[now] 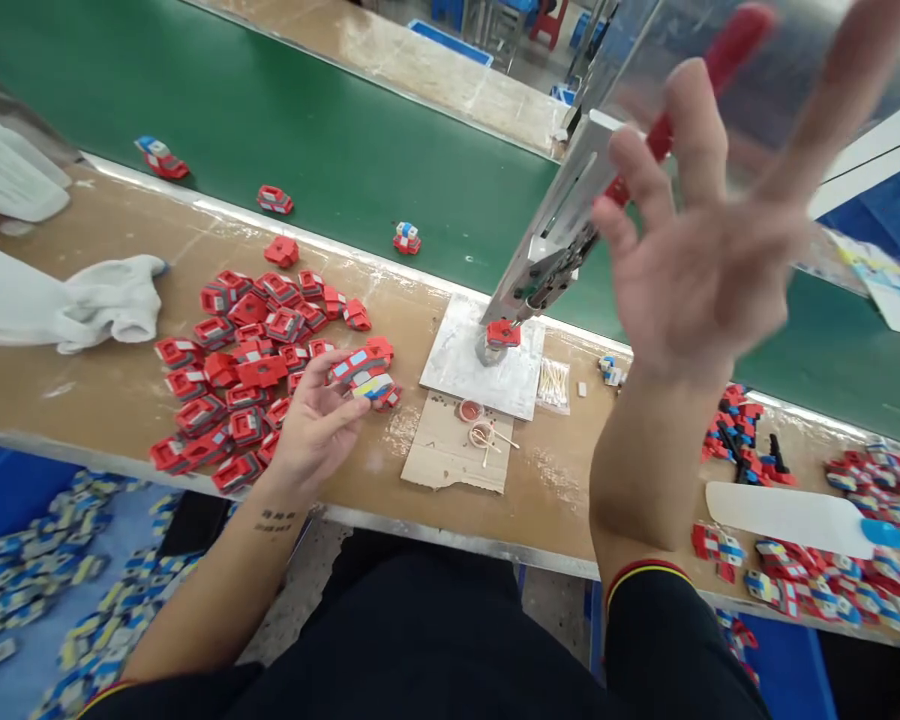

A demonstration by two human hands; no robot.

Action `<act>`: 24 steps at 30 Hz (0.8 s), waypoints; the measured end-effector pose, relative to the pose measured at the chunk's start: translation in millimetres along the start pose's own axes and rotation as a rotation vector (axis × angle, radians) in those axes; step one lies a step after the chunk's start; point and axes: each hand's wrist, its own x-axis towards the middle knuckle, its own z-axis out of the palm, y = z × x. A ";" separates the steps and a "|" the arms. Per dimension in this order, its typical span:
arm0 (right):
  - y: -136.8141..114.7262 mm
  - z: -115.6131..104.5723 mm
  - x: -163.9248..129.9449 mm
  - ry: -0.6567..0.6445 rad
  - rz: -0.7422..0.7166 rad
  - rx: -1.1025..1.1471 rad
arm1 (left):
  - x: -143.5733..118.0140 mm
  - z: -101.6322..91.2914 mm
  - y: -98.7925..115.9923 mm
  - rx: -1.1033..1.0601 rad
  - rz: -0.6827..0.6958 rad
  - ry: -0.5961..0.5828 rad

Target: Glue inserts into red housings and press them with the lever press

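Red toy [354, 368] pinched in L hand [321, 428], beside pile [249, 372]; R hand [709, 245] spread by lever [739, 45], contact unclear. 2nd toy [502, 333] at press [546, 240]: prob. best seat it square, L hand clear, b4 pressing.

The scene is bright and fairly even, with white light falling from above. Streaks of glare run along the rail [217, 207], and a milky sheen lies on the far counter [352, 42]. The plate [450, 358] shines pale grey. Shadows around the red pile [255, 372] are short and soft; below the table [547, 515] it turns dim, and the shirt [450, 635] sinks to near-black. The right hand [709, 255], close to the lens, is smeared with blur, as is the handle [742, 42]; the left hand [319, 428] is fairly crisp. The panel [769, 115] looks hazy, perhaps from reflections. The wide lens stretches the bottle [19, 172] at the left edge.
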 end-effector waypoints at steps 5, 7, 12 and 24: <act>26.9 7.0 -52.3 0.387 -0.188 -0.468 | -7.3 -2.8 7.8 0.027 -0.005 0.026; 59.8 8.6 -96.3 0.371 0.153 -0.616 | -8.2 -7.1 9.3 0.052 -0.002 0.047; 140.7 16.2 -137.7 0.234 0.694 -0.557 | 14.2 4.7 4.2 0.180 -0.036 -0.084; 163.5 -147.6 -77.6 0.144 0.828 -0.954 | 88.8 20.0 -15.3 0.520 -0.068 -0.400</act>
